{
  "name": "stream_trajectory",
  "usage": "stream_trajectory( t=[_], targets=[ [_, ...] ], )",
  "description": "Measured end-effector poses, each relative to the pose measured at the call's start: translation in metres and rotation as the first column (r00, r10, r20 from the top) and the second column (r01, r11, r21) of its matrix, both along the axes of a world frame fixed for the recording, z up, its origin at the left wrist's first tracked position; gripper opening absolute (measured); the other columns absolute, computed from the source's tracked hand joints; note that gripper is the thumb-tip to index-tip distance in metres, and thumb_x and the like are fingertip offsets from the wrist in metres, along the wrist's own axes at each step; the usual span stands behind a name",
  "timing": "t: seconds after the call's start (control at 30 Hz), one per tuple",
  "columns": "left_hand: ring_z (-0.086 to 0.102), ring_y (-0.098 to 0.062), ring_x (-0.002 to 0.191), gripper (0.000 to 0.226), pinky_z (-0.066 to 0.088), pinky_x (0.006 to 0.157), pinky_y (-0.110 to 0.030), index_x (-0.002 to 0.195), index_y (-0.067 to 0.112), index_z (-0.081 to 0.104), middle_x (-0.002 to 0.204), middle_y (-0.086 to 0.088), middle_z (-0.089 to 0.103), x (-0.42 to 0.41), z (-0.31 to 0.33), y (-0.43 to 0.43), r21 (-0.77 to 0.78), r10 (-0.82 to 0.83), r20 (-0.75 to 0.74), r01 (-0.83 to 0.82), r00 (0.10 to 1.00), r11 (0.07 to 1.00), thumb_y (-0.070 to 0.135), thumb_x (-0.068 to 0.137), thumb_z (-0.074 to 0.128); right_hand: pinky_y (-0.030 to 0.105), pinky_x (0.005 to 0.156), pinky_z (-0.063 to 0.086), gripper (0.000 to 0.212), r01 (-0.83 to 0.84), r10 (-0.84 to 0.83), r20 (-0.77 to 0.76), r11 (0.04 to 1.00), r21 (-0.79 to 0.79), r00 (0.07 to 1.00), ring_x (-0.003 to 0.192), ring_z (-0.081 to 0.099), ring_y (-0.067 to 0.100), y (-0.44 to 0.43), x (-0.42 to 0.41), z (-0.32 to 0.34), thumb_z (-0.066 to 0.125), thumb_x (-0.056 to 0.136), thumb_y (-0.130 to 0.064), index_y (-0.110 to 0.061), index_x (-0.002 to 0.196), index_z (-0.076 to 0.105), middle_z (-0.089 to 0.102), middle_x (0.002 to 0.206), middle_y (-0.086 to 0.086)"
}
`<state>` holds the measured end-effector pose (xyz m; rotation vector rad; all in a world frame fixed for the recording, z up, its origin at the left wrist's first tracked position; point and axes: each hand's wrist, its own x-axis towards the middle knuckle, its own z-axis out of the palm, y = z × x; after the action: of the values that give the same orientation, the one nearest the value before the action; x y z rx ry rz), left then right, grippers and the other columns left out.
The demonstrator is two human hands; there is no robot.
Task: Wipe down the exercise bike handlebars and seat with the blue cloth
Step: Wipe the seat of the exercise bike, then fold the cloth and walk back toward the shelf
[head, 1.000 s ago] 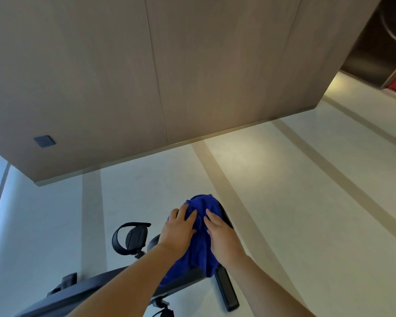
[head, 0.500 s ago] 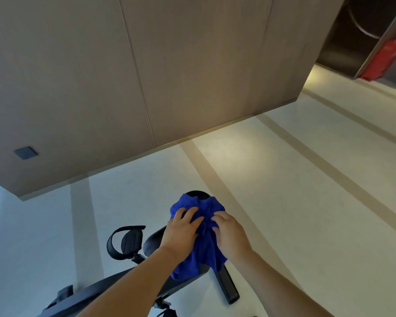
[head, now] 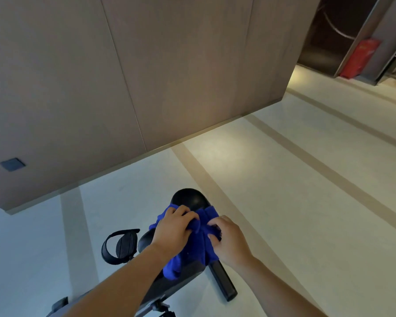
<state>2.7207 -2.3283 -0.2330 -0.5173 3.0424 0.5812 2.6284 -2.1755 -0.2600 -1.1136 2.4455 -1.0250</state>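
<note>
The blue cloth (head: 200, 244) lies bunched over the black bike seat (head: 189, 199), whose far rounded end shows bare beyond it. My left hand (head: 173, 228) grips the cloth's left side with curled fingers. My right hand (head: 228, 240) pinches the cloth's right side, close beside the left hand. Both press the cloth on the seat. The bike's dark frame (head: 160, 287) runs down to the lower left under my forearms. The handlebars are out of view.
A black pedal with strap (head: 121, 245) sticks out left of the seat. The bike's floor stabiliser bar (head: 223, 283) lies below right. A wood-panelled wall (head: 146, 76) stands ahead on pale floor (head: 306, 202). A red object (head: 358, 58) sits in a dark recess at top right.
Both hands have pulled the cloth back toward me along the seat, gathering it tighter, so the seat's far end now shows. The view has shifted left, showing more of the recess.
</note>
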Motion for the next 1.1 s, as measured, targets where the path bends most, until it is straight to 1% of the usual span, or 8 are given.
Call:
stream_trajectory(
  t=[0.2, 0.3, 0.43, 0.53, 0.7, 0.87, 0.93, 1.1],
  targets=[
    [0.047, -0.014, 0.107, 0.037, 0.046, 0.086, -0.028, 0.122, 0.032, 0.051, 0.121, 0.012, 0.057, -0.065, 0.037, 0.042, 0.054, -0.123, -0.140, 0.131, 0.982, 0.990, 0.022, 0.087, 0.054, 0.020, 0.087, 0.046, 0.053, 0.138, -0.118, 0.167, 0.984, -0.109, 0.979, 0.103, 0.049, -0.001, 0.041, -0.033, 0.027, 0.068, 0.079, -0.036, -0.031, 0.126, 0.044, 0.049, 0.117, -0.019],
    [0.051, -0.013, 0.103, 0.044, 0.045, 0.080, -0.025, 0.126, 0.031, 0.043, 0.114, 0.006, 0.059, -0.108, 0.057, 0.084, 0.124, -0.143, -0.189, 0.168, 0.972, 0.978, 0.025, 0.085, 0.057, 0.020, 0.083, 0.049, 0.048, 0.234, -0.192, 0.197, 0.948, -0.217, 0.961, 0.103, 0.050, -0.006, 0.076, -0.063, 0.046, 0.069, 0.079, -0.029, -0.035, 0.121, 0.047, 0.052, 0.115, -0.018],
    [0.047, -0.007, 0.087, 0.036, 0.041, 0.072, -0.022, 0.115, 0.034, 0.043, 0.101, 0.008, 0.057, -0.163, 0.080, 0.148, 0.171, -0.222, -0.265, 0.272, 0.938, 0.947, 0.026, 0.083, 0.057, 0.019, 0.077, 0.051, 0.043, 0.375, -0.335, 0.179, 0.878, -0.298, 0.925, 0.098, 0.050, -0.010, 0.138, -0.106, 0.072, 0.065, 0.081, -0.018, -0.039, 0.114, 0.049, 0.051, 0.109, -0.023],
    [0.041, -0.001, 0.088, 0.034, 0.036, 0.072, -0.013, 0.110, 0.036, 0.045, 0.098, 0.019, 0.054, -0.201, 0.092, 0.200, 0.187, -0.300, -0.327, 0.372, 0.896, 0.909, 0.021, 0.081, 0.057, 0.024, 0.071, 0.053, 0.040, 0.461, -0.422, 0.185, 0.820, -0.339, 0.888, 0.097, 0.052, -0.007, 0.192, -0.137, 0.087, 0.063, 0.079, -0.015, -0.041, 0.107, 0.050, 0.052, 0.107, -0.023],
    [0.041, 0.007, 0.093, 0.036, 0.032, 0.077, -0.002, 0.105, 0.038, 0.052, 0.102, 0.025, 0.055, -0.257, 0.108, 0.291, 0.235, -0.403, -0.395, 0.515, 0.826, 0.825, 0.019, 0.075, 0.060, 0.017, 0.056, 0.051, 0.038, 0.557, -0.519, 0.206, 0.736, -0.385, 0.829, 0.086, 0.055, 0.001, 0.287, -0.178, 0.102, 0.061, 0.076, -0.002, -0.037, 0.087, 0.054, 0.059, 0.095, -0.009],
    [0.045, 0.003, 0.109, 0.059, 0.038, 0.090, -0.014, 0.117, 0.041, 0.045, 0.117, 0.025, 0.050, -0.301, 0.110, 0.363, 0.305, -0.542, -0.364, 0.647, 0.757, 0.699, 0.036, 0.067, 0.074, 0.023, 0.066, 0.052, 0.041, 0.651, -0.639, 0.191, 0.635, -0.416, 0.745, 0.089, 0.056, 0.002, 0.369, -0.204, 0.108, 0.057, 0.080, -0.005, -0.045, 0.087, 0.054, 0.061, 0.093, -0.021],
    [0.043, 0.006, 0.111, 0.069, 0.039, 0.089, -0.012, 0.122, 0.042, 0.040, 0.122, 0.026, 0.046, -0.313, 0.106, 0.385, 0.329, -0.575, -0.339, 0.667, 0.744, 0.668, 0.034, 0.064, 0.077, 0.023, 0.070, 0.050, 0.043, 0.687, -0.689, 0.182, 0.586, -0.430, 0.702, 0.092, 0.056, 0.001, 0.395, -0.213, 0.107, 0.056, 0.081, -0.005, -0.047, 0.090, 0.055, 0.060, 0.095, -0.026],
    [0.049, 0.006, 0.104, 0.048, 0.043, 0.084, -0.013, 0.120, 0.044, 0.044, 0.117, 0.028, 0.051, -0.356, 0.090, 0.432, 0.329, -0.589, -0.325, 0.672, 0.740, 0.663, 0.023, 0.082, 0.064, 0.027, 0.074, 0.051, 0.047, 0.713, -0.738, 0.147, 0.548, -0.438, 0.658, 0.096, 0.056, 0.004, 0.445, -0.241, 0.095, 0.051, 0.080, 0.003, -0.038, 0.099, 0.060, 0.060, 0.100, -0.024]
  ],
)
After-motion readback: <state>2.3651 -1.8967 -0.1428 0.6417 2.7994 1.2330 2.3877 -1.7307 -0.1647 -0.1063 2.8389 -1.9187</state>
